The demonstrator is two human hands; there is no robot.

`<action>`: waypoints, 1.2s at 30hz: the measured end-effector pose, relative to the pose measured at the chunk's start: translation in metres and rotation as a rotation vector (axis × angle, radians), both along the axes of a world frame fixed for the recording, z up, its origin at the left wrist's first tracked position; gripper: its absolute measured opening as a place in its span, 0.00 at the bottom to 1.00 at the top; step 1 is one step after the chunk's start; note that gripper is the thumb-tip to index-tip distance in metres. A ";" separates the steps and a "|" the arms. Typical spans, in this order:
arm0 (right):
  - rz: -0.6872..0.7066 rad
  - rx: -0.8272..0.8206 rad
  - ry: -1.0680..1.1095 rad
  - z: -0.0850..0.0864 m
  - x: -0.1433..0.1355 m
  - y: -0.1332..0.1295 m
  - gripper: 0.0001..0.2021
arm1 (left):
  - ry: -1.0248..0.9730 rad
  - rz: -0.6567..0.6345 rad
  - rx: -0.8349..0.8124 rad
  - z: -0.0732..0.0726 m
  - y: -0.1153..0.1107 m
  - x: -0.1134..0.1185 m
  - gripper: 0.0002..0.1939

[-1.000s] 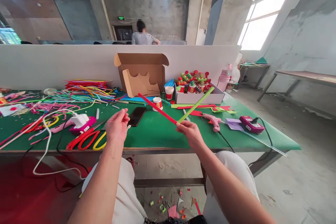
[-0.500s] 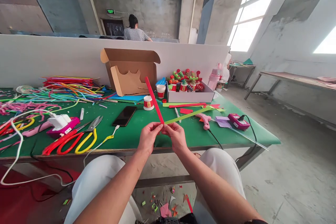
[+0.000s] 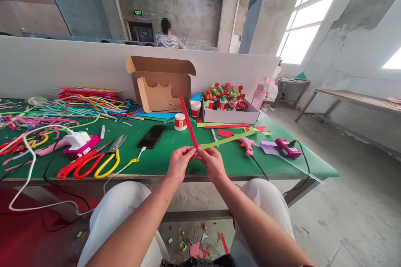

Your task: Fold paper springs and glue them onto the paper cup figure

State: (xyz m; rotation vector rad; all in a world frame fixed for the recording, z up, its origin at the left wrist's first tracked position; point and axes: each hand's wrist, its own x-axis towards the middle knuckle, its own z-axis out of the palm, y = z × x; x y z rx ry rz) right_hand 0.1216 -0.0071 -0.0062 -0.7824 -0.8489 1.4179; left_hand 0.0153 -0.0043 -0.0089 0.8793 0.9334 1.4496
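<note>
A red paper strip [image 3: 189,122] and a light green paper strip [image 3: 228,138] meet at one end, forming a V. My left hand [image 3: 181,162] pinches the joined end on the red strip's side. Beside it, my right hand [image 3: 212,162] pinches the same end where the green strip starts. The red strip points up and away; the green one slants off to the right above the table. Fingertips hide the join itself. Just beyond the red strip stands a small red and white paper cup [image 3: 180,122].
The green table [image 3: 175,167] carries scissors [image 3: 109,156], a phone [image 3: 152,136], a pink glue gun [image 3: 247,145], a heap of pipe cleaners [image 3: 84,104], an open cardboard box [image 3: 163,83] and a white box [image 3: 232,116] of cup figures. Cables hang over the front edge. Paper scraps litter the floor.
The whole view has shifted slightly, so the table appears a little further right. Both hands keep their pinch on the two joined strips, whose angle looks nearly the same.
</note>
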 end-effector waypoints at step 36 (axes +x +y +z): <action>0.065 -0.030 0.060 -0.006 0.006 0.007 0.14 | -0.103 -0.013 -0.048 0.006 0.002 -0.010 0.16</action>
